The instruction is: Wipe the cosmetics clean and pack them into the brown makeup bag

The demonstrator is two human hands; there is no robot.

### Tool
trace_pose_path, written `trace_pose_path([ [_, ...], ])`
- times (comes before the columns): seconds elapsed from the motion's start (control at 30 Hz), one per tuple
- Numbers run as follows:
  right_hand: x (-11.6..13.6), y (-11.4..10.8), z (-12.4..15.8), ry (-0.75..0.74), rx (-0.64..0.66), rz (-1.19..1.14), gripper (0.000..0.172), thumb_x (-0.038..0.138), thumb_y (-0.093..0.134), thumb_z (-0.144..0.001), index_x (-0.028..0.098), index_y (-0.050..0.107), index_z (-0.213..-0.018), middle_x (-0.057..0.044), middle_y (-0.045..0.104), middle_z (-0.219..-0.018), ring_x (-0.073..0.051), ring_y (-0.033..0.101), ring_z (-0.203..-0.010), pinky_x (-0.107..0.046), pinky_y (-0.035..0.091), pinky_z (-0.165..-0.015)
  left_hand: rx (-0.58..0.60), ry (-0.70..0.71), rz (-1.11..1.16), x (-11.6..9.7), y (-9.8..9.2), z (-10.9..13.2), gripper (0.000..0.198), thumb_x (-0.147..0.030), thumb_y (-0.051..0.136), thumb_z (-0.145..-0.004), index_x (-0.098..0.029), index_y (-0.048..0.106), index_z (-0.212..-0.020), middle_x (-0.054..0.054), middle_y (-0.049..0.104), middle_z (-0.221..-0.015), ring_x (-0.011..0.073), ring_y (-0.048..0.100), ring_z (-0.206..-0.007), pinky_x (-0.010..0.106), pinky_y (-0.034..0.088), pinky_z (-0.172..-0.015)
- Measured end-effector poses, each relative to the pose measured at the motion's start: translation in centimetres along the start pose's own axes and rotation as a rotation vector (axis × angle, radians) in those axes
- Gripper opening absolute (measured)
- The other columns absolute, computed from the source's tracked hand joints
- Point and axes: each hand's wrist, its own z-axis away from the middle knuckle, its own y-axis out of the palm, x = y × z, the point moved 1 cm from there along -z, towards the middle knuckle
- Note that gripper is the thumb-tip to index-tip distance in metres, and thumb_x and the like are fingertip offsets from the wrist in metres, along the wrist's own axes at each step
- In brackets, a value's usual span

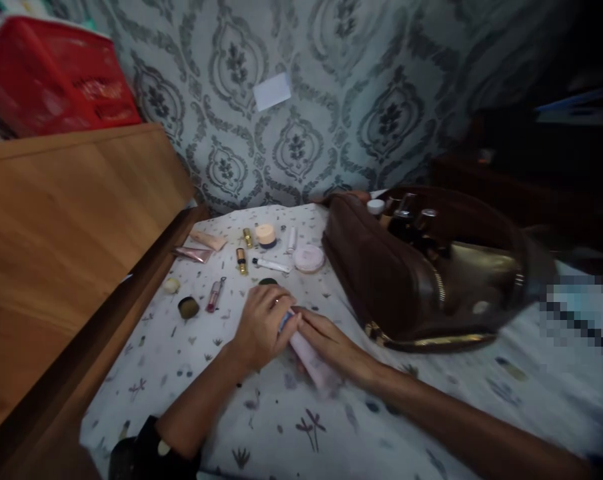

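Note:
A pale pink tube (311, 360) with a blue part at its upper end lies between my two hands, slanting down to the right. My left hand (265, 325) is closed round the tube's upper end. From the right, my right hand (329, 340) grips the tube's body near the same end. Just beyond my left hand, a small dark round item (268, 282) is partly covered. Farther back are a pink compact (309, 259), a jar with a peach lid (266, 235), a white slim tube (271, 265) and a gold-capped lipstick (241, 261).
An open brown bag (381, 280) holding bottles stands on the right of the patterned sheet (261, 427). A lip gloss (215, 295), a dark jar (188, 307) and two tubes lie left. A wooden board (81, 220) borders the left side, with a red box (61, 80) above.

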Motion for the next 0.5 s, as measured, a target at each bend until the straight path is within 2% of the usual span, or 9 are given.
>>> trace_pose_path([
  [0.07, 0.1, -0.1, 0.1, 0.086, 0.115, -0.034, 0.054, 0.068, 0.051, -0.087, 0.02, 0.062, -0.111, 0.0, 0.062, -0.066, -0.016, 0.06, -0.046, -0.026, 0.045, -0.041, 0.051, -0.082, 0.113, 0.3, -0.2, -0.2, 0.02, -0.029, 0.045, -0.098, -0.018, 0.062, -0.096, 0.01, 0.065, -0.095, 0.022, 0.062, -0.092, 0.035, 0.049, -0.084],
  [0.13, 0.4, -0.2, 0.0, 0.128, 0.18, -0.024, 0.057, 0.069, 0.048, -0.088, 0.02, 0.061, -0.115, 0.0, 0.062, -0.068, -0.017, 0.058, -0.046, -0.027, 0.044, -0.041, 0.047, -0.172, 0.235, 0.5, -0.7, -0.3, 0.022, -0.028, 0.046, -0.096, -0.018, 0.062, -0.086, 0.007, 0.063, -0.085, 0.0188, 0.061, -0.081, 0.03, 0.048, -0.075],
  [0.3, 1.4, -0.1, 0.1, -0.055, 0.207, 0.18, 0.04, 0.058, 0.058, -0.087, 0.019, 0.067, -0.088, -0.004, 0.064, -0.081, -0.02, 0.06, -0.075, -0.03, 0.05, -0.067, 0.07, -0.459, 0.512, 0.8, -1.6, -0.5, 0.028, -0.03, 0.051, -0.091, -0.018, 0.055, -0.066, 0.0, 0.052, -0.066, 0.0133, 0.05, -0.065, 0.026, 0.039, -0.064],
  [0.4, 1.3, 0.2, 0.3, -0.026, 0.283, 0.176, 0.037, 0.054, 0.065, -0.083, 0.018, 0.068, -0.09, -0.002, 0.063, -0.079, -0.019, 0.057, -0.073, -0.028, 0.048, -0.066, 0.143, -0.619, 0.709, 1.3, -1.5, -0.4, 0.031, -0.036, 0.052, -0.088, -0.017, 0.056, -0.064, -0.002, 0.049, -0.06, 0.0114, 0.045, -0.06, 0.024, 0.035, -0.059],
  [0.5, 1.2, 0.2, 0.4, 0.009, 0.302, 0.181, 0.038, 0.052, 0.067, -0.08, 0.018, 0.071, -0.096, -0.003, 0.065, -0.08, -0.02, 0.058, -0.074, -0.029, 0.05, -0.065, 0.191, -0.711, 0.851, 2.0, -1.5, -0.3, 0.035, -0.045, 0.058, -0.084, -0.016, 0.06, -0.063, -0.002, 0.051, -0.058, 0.0104, 0.044, -0.056, 0.023, 0.033, -0.055],
])
